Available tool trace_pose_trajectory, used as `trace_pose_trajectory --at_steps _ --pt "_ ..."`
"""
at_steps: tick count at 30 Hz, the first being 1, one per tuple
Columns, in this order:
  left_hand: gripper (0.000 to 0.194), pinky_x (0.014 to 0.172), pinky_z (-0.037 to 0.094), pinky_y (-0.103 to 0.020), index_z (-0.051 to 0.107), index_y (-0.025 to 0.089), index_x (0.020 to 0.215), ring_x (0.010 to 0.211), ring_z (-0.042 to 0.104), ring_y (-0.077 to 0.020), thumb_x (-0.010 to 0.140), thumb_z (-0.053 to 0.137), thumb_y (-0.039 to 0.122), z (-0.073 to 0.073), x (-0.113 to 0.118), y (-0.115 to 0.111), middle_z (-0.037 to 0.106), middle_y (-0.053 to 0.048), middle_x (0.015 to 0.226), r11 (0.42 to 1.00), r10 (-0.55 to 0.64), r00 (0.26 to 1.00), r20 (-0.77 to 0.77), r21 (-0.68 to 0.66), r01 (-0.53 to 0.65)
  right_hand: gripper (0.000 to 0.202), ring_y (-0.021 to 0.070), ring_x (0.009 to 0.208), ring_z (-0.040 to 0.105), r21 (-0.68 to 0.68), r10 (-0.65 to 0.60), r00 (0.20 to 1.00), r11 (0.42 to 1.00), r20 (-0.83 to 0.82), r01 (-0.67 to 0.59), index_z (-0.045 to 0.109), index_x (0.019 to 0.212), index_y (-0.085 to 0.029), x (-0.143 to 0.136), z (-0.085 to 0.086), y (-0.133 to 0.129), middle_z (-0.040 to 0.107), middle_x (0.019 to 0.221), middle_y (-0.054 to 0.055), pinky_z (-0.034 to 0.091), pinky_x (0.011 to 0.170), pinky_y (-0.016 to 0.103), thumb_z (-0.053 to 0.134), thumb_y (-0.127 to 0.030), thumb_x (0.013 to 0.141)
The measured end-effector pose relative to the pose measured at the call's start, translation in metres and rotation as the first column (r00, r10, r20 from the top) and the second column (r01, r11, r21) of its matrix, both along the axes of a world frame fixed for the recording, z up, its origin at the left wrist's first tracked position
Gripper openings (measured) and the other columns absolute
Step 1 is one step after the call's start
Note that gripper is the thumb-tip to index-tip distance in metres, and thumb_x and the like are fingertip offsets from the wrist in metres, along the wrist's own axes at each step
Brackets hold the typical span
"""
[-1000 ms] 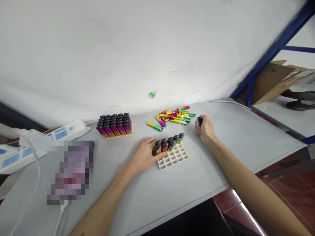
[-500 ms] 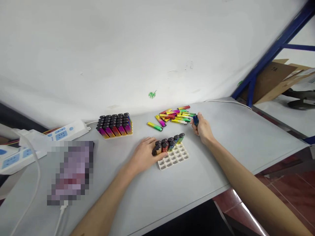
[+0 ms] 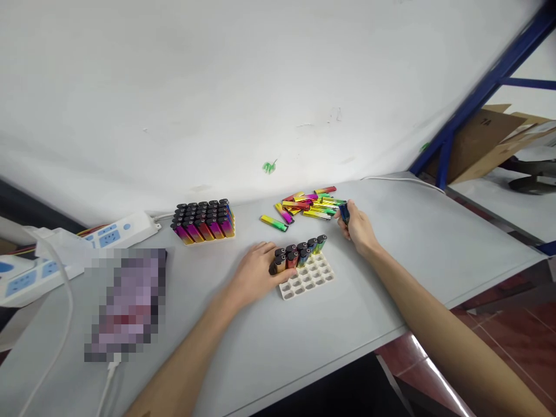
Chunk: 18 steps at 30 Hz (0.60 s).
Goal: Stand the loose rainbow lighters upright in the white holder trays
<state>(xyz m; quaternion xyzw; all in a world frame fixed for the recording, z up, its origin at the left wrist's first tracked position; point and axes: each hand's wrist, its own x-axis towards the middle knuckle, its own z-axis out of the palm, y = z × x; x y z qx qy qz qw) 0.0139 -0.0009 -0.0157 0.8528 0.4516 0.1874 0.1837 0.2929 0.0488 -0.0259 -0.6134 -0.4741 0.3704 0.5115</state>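
My left hand [image 3: 258, 272] is curled round the left end of a white plastic tray [image 3: 306, 285], its thumb across the front of the nearest lighters. Several shiny lighters [image 3: 292, 259] with black tops stand upright in the tray's back and left holes; many front holes are bare. The fingertips on the far side are hidden. My right hand [image 3: 358, 227], closed beside the loose pile, grips a dark blue lighter [image 3: 344, 213] off the tray's right. A heap of metallic multicoloured lighters [image 3: 310, 204] lies against the wall, with one yellow-green lighter [image 3: 274, 223] nearer me.
A second tray packed with upright lighters [image 3: 203, 223] stands at the back left. White power strips [image 3: 121, 230] and a blurred-out phone-like device [image 3: 128, 301] with a white cable [image 3: 113, 368] lie at left. A blue metal frame [image 3: 478, 95] and cardboard boxes [image 3: 486, 139] are at right.
Hardly anything differs. My right hand with the blue lighter has shifted very slightly left; the view has moved a touch. My left hand keeps its place at the tray.
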Motion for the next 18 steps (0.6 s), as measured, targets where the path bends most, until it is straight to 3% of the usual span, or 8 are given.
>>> trace_pose_trajectory --at_steps 6,10,13,15,18 --pt "0.032 0.083 0.047 -0.038 0.064 0.022 0.081 0.091 0.061 -0.0242 0.083 0.066 0.053 -0.002 0.001 -0.001 0.066 -0.004 0.093 0.999 0.028 0.999 0.019 0.031 -0.028 0.052 0.0103 0.041 0.038 0.048 0.011 0.999 0.999 -0.031 -0.009 0.056 0.079 -0.022 0.0 -0.001 0.001 0.049 0.057 -0.003 0.03 0.037 0.024 0.039 -0.07 0.09" --pt "0.032 0.085 0.047 -0.038 0.065 0.021 0.083 0.095 0.062 -0.0259 0.083 0.066 0.054 -0.004 0.0 0.0 0.067 -0.005 0.097 0.999 0.03 1.0 0.009 0.032 -0.031 0.044 0.0134 0.056 0.053 0.11 0.063 0.997 0.992 -0.042 -0.058 0.055 0.079 -0.022 -0.001 0.007 -0.008 0.058 0.067 0.0 0.047 0.054 0.026 0.043 -0.062 0.093" --pt "0.033 0.085 0.047 -0.038 0.065 0.021 0.082 0.095 0.061 -0.0262 0.083 0.065 0.054 -0.003 0.0 0.0 0.067 -0.006 0.096 0.999 0.021 1.0 -0.001 0.041 -0.021 0.043 0.0144 0.073 0.058 0.121 0.093 0.991 0.987 0.101 -0.105 0.061 0.08 -0.021 -0.003 0.023 -0.031 0.063 0.08 0.002 0.048 0.067 0.026 0.043 -0.057 0.095" --pt "0.034 0.083 0.047 -0.038 0.063 0.021 0.079 0.092 0.061 -0.0254 0.084 0.064 0.054 -0.003 0.0 0.0 0.066 -0.005 0.093 0.999 0.02 1.0 -0.007 0.038 -0.019 0.042 0.0149 0.077 0.058 0.075 0.107 0.968 0.989 0.229 -0.128 0.066 0.083 -0.021 -0.004 0.035 -0.052 0.064 0.085 0.003 0.046 0.067 0.025 0.046 -0.055 0.095" --pt "0.036 0.08 0.047 -0.038 0.059 0.02 0.076 0.088 0.06 -0.0245 0.086 0.062 0.054 -0.002 0.0 0.001 0.064 -0.005 0.088 1.0 0.014 1.0 -0.02 0.028 -0.013 0.033 0.0194 0.088 0.063 0.068 0.178 0.963 0.978 0.203 -0.195 0.069 0.096 -0.022 -0.007 0.05 -0.081 0.069 0.096 0.005 0.05 0.072 0.028 0.057 -0.052 0.09"
